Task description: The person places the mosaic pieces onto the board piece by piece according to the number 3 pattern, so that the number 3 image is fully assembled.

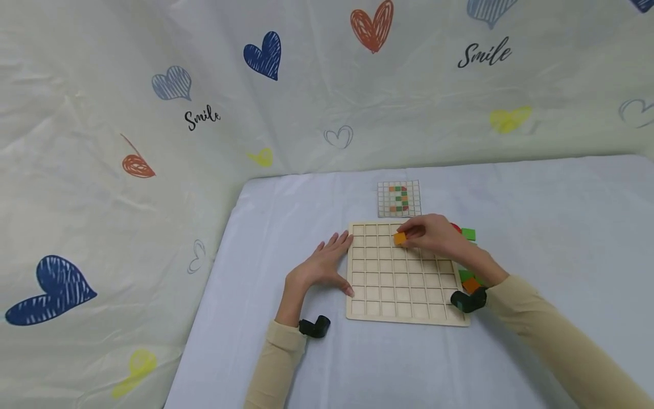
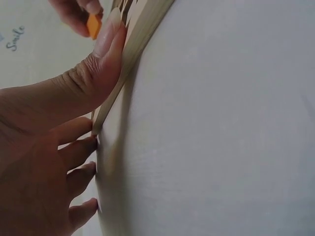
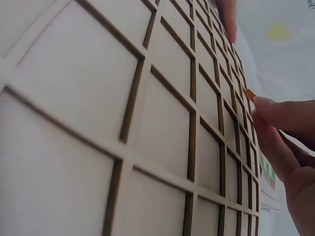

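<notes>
A pale wooden grid board [image 1: 393,279] lies on the white cloth, its square compartments bare where they show. Just over its upper rows, my right hand [image 1: 434,234] pinches an orange square tile [image 1: 399,238] between thumb and fingertips. In the right wrist view that tile [image 3: 250,94] is seen nearly edge-on. My left hand [image 1: 322,267] spreads along the board's left side, fingers straight. The left wrist view shows its thumb [image 2: 106,59] resting on the board's edge, with the other fingertips at the cloth. My right hand hides part of the upper right compartments.
Behind the board lies a pattern card [image 1: 399,199] with a grid of orange, green and red squares. To the right are loose tiles: a green one [image 1: 468,234], a red piece [image 1: 456,228] and an orange one [image 1: 471,285], partly hidden by my right arm.
</notes>
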Demonstrator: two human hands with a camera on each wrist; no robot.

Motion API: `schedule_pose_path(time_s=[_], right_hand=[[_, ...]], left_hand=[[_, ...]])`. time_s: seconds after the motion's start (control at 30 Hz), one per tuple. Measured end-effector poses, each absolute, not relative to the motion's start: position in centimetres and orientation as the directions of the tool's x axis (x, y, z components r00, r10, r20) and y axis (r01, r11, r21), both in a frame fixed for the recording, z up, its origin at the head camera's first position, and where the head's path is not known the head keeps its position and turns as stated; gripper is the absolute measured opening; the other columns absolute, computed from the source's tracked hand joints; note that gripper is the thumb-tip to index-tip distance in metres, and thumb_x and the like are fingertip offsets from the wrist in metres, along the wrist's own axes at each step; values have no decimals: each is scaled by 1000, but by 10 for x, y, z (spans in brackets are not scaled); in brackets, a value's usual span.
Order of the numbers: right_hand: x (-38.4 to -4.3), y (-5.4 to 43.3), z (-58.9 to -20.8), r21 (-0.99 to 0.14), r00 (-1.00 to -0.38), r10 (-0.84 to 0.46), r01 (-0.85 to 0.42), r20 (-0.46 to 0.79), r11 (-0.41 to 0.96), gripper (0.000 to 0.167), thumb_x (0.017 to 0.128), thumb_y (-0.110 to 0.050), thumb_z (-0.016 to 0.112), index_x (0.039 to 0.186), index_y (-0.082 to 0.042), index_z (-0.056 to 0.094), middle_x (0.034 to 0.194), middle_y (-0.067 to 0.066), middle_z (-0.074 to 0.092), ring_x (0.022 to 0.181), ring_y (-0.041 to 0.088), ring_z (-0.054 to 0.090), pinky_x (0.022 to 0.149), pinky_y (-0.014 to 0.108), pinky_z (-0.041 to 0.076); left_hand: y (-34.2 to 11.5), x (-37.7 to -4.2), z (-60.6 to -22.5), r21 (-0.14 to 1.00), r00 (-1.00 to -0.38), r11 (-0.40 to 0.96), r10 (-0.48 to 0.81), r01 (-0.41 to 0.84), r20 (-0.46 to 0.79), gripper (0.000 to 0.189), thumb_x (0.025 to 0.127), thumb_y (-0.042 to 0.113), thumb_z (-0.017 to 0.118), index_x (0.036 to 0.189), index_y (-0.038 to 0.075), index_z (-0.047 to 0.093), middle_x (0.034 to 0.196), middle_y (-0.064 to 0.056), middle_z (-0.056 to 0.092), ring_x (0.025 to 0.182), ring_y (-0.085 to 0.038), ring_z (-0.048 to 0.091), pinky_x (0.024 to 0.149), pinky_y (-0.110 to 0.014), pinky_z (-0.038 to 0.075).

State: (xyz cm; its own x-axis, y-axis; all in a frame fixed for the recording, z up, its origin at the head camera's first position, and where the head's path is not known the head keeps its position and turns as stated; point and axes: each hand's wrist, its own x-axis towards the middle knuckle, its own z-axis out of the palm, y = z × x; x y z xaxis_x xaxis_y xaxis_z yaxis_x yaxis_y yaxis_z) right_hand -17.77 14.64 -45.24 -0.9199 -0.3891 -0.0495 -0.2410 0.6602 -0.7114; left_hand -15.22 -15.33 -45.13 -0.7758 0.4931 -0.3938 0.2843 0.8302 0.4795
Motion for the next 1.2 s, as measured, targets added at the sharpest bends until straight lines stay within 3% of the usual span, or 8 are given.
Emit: schedule_pose_path(time_s=[0.57,0.83,1.2], right_hand=[[-189,115,-458,-718,-915,-398,-235,-63,654,28,86,-12,83,111,1,77,102,13,77,86,20,69,82,38,58],[-190,109,-458,-678,-899,-438,-304,-30,670,27,86,-8,82,109,5,76,98,15,76,85,24,71,82,44,60],[-185,104,-461,-616,-880,-470,-403,60,676,20,82,-1,83,100,6,77,89,14,68,79,25,63,71,37,57]], left_hand=[[-152,-153,-451,476,-774,834,489,279,-403,133,70,40,96,167,17,9,175,1,1,162,-20,-3,132,-46,2],[-151,-156,-454,462,-773,844,478,272,-417,133,70,42,95,167,19,7,174,4,-1,161,-17,-5,132,-43,1],[-149,-154,-452,469,-778,845,469,257,-418,134,68,40,96,167,18,9,175,2,1,161,-18,-4,132,-45,1]])
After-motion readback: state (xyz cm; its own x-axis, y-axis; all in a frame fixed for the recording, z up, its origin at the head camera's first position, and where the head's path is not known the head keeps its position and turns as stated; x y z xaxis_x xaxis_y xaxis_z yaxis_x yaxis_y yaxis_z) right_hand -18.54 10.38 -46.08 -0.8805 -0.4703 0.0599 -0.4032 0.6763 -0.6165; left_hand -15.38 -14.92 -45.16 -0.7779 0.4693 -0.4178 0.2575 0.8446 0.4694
